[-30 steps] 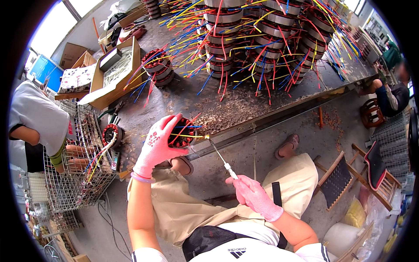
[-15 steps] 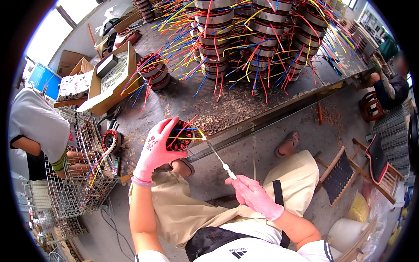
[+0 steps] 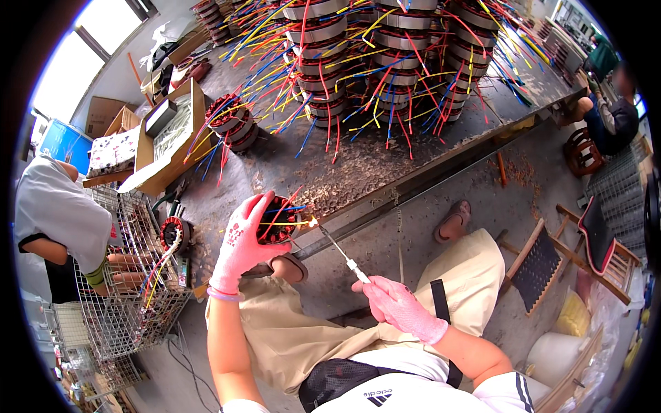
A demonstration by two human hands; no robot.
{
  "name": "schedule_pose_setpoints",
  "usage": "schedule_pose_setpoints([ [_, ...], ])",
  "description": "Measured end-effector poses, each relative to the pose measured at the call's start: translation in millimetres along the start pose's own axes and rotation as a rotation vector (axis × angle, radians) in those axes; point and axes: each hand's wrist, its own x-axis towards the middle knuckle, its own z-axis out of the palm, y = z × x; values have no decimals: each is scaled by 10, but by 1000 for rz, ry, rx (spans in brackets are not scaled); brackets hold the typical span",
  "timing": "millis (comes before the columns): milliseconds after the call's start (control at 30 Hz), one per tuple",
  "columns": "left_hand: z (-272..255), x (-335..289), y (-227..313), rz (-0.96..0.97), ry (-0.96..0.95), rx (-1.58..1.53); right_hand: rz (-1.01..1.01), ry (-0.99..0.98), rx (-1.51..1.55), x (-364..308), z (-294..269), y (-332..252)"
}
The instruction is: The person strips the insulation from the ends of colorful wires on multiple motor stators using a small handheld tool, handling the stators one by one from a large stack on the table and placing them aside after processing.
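Observation:
My left hand (image 3: 239, 241), in a pink glove, grips a motor stator (image 3: 274, 230) at the table's front edge, fingers wrapped round its side. Red, blue and yellow wires stick out of the stator to the right. In my pink-gloved right hand (image 3: 401, 311) is a slim tool with a white handle and a thin metal shaft (image 3: 335, 244). Its tip meets the wire ends beside the stator, where a small bright orange-white glow shows. Whether the glow is a flame or hot metal I cannot make out.
Tall stacks of wired stators (image 3: 323, 51) stand on the worn table (image 3: 268, 162). A short stack (image 3: 233, 124), a cardboard box (image 3: 146, 151) and another stator (image 3: 173, 234) lie leftward. Wire baskets (image 3: 103, 323) and a person (image 3: 62, 213) are at left, wooden chairs (image 3: 533, 268) at right.
The view has shifted slightly. Both hands keep their grips on the stator and the slim tool; the tool's tip has moved a little left and down, and the glow there persists.

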Motion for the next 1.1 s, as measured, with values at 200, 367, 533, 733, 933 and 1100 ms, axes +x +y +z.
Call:
schedule_pose_setpoints([
  [200, -6, 3, 9, 4, 1, 6, -6, -6, 59, 16, 2, 45],
  [367, -23, 8, 14, 6, -2, -4, -23, 12, 108, 40, 12, 116],
  [533, -14, 14, 5, 15, -4, -10, -11, -3, 61, 31, 2, 88],
  [733, -12, 1, 1, 22, 5, -8, -5, 1, 11, 14, 15, 13],
  [933, -17, 7, 13, 15, 1, 0, -17, -12, 23, 6, 3, 14],
  [1100, -14, 0, 10, 5, -1, -11, -23, -9, 22, 22, 5, 50],
])
